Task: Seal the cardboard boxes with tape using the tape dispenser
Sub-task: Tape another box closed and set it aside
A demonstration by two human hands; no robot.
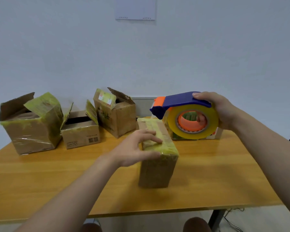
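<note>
The tape dispenser [181,100], light rigid plastic carrying a slick full roll, is probably best gripped over its blue top and through the core. The right hand [221,109] holds it so, fingers curled round it, just right of and behind the taped cardboard box [157,166]. The left hand [134,148] rests on that box's top, fingers spread and nearly straight, gripping nothing; the box looks light and may slide.

My left hand [134,148] and right hand [219,109] are bare, as are both forearms [77,190] to the frame edge; knees [197,224] below, covering unclear.
</note>
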